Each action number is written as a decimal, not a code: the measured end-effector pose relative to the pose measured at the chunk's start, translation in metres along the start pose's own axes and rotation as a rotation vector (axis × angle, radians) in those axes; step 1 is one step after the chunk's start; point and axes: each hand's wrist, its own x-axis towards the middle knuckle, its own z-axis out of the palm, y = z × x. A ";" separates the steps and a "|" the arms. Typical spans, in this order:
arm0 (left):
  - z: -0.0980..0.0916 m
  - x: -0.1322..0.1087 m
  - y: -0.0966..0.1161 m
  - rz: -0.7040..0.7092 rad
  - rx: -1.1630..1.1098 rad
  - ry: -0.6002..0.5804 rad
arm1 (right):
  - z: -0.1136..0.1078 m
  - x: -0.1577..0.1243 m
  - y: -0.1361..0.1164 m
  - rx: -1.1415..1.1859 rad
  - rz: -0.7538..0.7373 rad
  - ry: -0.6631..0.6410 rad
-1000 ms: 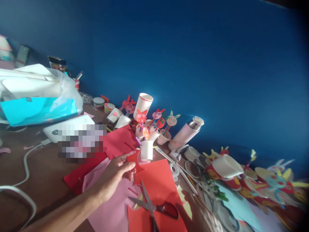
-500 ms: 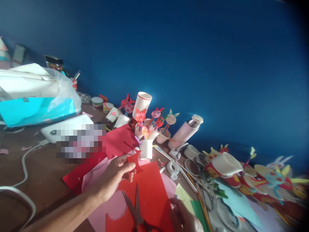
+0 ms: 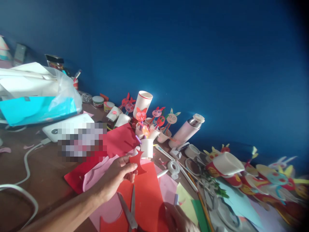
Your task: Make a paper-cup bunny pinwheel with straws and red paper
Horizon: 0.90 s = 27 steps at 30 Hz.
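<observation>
My left hand (image 3: 125,169) pinches a small red paper cut-out (image 3: 137,162) with pointed tips and curved edges. Beneath it lies a larger sheet of red paper (image 3: 148,196), its left side cut in curves. On this sheet rest scissors (image 3: 129,211) with parted blades pointing away from me; their handles run out at the bottom edge. My right hand (image 3: 180,219) is at the sheet's right edge, dark and blurred, with its fingertips hard to make out. Pink paper (image 3: 106,209) shows under the red sheet.
Paper cups (image 3: 146,149) with animal-face sticks stand behind the sheets. A pink thermos (image 3: 184,132) leans near the wall. Tape (image 3: 173,167), a pencil (image 3: 204,206) and decorated cups (image 3: 227,164) crowd the right. A white power bank (image 3: 70,127) and cable (image 3: 25,161) lie left.
The scissors and the large red sheet have shifted left, and my right hand has moved left and down with them. My left hand still holds the cut-out, nearly in place.
</observation>
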 end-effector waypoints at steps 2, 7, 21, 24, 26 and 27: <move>0.001 0.000 0.000 -0.002 0.020 -0.006 | 0.006 0.017 0.000 -0.011 -0.024 0.008; -0.001 0.001 -0.001 -0.011 0.010 -0.001 | 0.019 0.066 -0.004 -0.046 -0.100 0.025; -0.001 0.001 -0.004 -0.029 -0.012 0.048 | 0.023 0.066 0.026 -0.166 -0.324 -0.004; -0.004 0.003 -0.005 -0.015 -0.005 0.025 | 0.017 0.082 0.025 -0.229 -0.398 -0.068; -0.005 0.003 -0.005 -0.009 -0.007 0.036 | 0.003 0.094 0.026 -0.296 -0.438 -0.114; -0.005 0.003 -0.004 -0.008 -0.005 0.040 | -0.005 0.097 0.029 -0.326 -0.440 -0.122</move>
